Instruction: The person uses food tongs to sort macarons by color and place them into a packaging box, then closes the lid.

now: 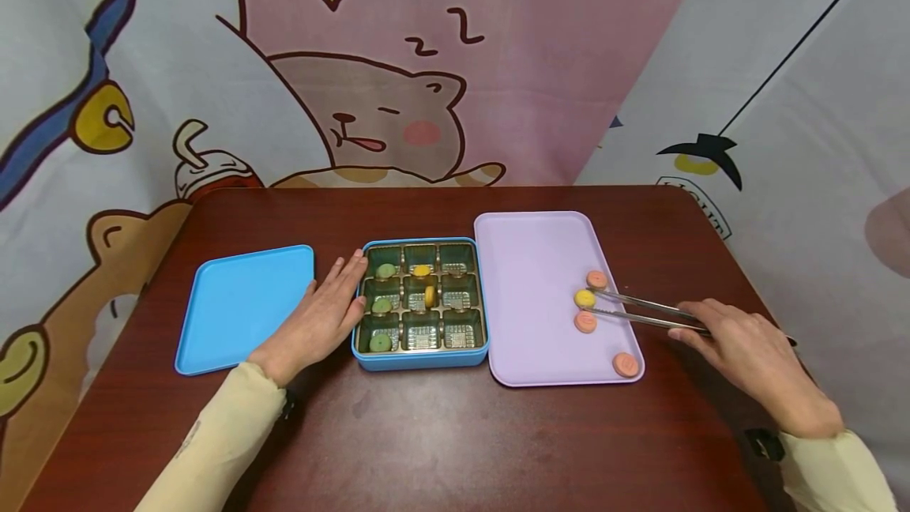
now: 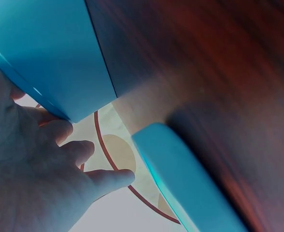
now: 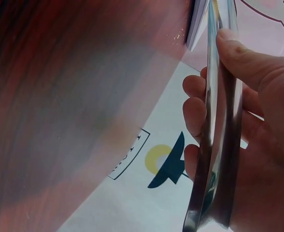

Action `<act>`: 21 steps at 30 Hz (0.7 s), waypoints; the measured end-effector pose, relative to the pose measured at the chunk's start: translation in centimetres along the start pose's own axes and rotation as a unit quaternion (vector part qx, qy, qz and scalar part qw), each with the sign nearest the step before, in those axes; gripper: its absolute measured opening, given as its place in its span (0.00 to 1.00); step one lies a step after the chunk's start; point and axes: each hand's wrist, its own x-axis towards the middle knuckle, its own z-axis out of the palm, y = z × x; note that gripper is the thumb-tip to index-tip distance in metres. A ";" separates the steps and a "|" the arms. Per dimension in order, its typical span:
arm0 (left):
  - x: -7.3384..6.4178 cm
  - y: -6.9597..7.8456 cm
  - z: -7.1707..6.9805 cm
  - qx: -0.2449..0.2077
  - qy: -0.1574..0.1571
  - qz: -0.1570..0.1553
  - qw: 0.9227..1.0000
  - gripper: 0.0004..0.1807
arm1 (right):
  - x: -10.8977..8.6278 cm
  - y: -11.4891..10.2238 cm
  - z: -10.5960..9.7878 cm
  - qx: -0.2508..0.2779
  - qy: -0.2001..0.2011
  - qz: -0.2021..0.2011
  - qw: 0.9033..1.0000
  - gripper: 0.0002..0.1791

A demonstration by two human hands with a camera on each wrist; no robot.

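Observation:
In the head view my right hand (image 1: 757,354) holds metal tongs (image 1: 657,314), thumb on one side and fingers on the other. Their tips reach over the lilac tray (image 1: 529,275) and stand on either side of a yellow round piece (image 1: 585,299). Pink round pieces (image 1: 585,321) lie just beside it, and another pink piece (image 1: 626,364) sits at the tray's near right corner. My left hand (image 1: 323,322) rests with extended fingers at the left edge of the blue box (image 1: 426,362). Inside its divided gold insert are green pieces (image 1: 381,305) in the left column and yellow pieces (image 1: 430,296) in the middle column.
A flat blue lid or tray (image 1: 242,310) lies left of the box, partly behind my left forearm. The dark wooden table (image 1: 455,433) ends at a printed cloth backdrop (image 1: 540,62). Box and lilac tray stand side by side.

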 end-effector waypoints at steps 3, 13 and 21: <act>0.0 0.0 0.0 0.001 0.004 0.002 1.000 0.35 | 0.0 0.1 0.1 0.001 0.002 -0.006 1.000 0.27; 0.0 0.0 0.0 0.000 -0.002 -0.002 1.000 0.36 | 0.2 -0.1 0.2 0.004 -0.012 0.002 1.000 0.27; 0.0 -0.1 0.0 0.001 0.000 0.002 1.000 0.36 | 0.4 -0.2 0.2 0.001 -0.012 0.003 1.000 0.26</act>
